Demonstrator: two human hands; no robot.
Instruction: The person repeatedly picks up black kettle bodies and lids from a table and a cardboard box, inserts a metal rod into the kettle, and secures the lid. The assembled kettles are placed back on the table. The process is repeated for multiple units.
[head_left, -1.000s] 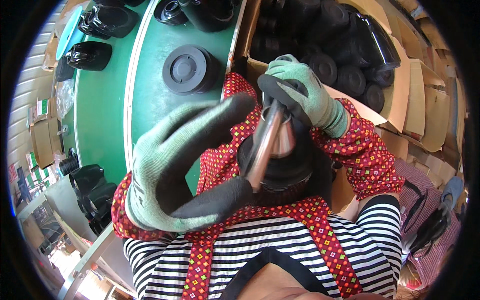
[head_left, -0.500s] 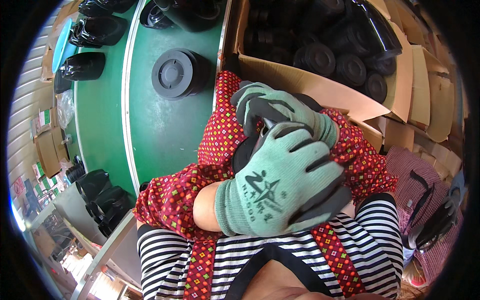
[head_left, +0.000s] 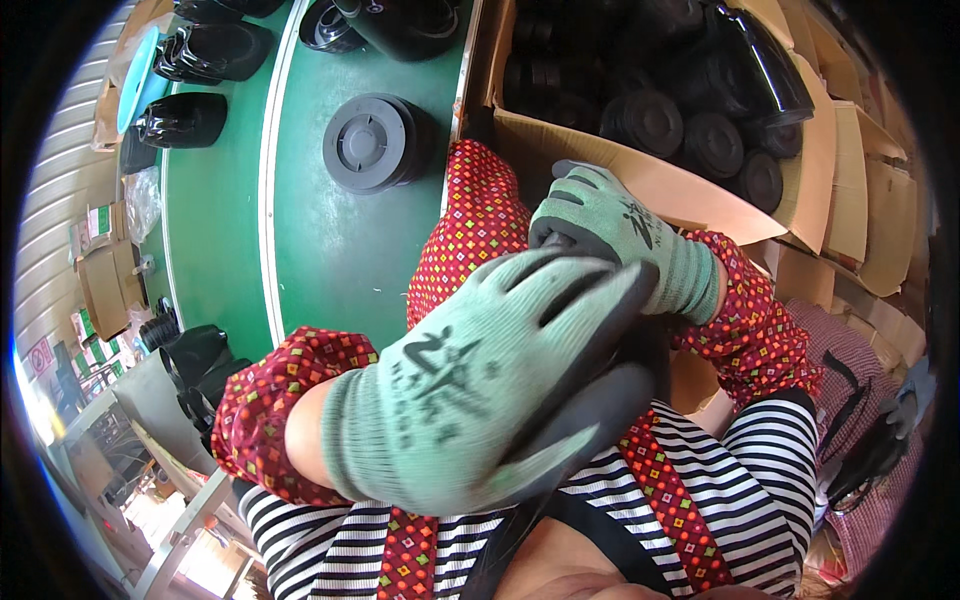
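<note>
My left hand (head_left: 480, 390), in a green knit glove with a dark palm, lies across my chest with its fingers stretched out together. It covers a black part (head_left: 650, 345) held close to my body, of which only a dark sliver shows. My right hand (head_left: 610, 235), gloved the same way, sits just beyond it, fingers curled down over the far side of that part. The two gloves touch. What my left palm grips is hidden.
A green conveyor belt (head_left: 330, 250) runs up the left, carrying a grey round disc (head_left: 365, 145) and glossy black moulded pieces (head_left: 185, 120). An open cardboard box (head_left: 660, 190) of several black round parts (head_left: 650, 120) stands to my right. More black pieces (head_left: 195, 360) lie lower left.
A second ago my hands were apart, showing a black round part and a metal rod. My left hand has since swung over them and now hides both.
</note>
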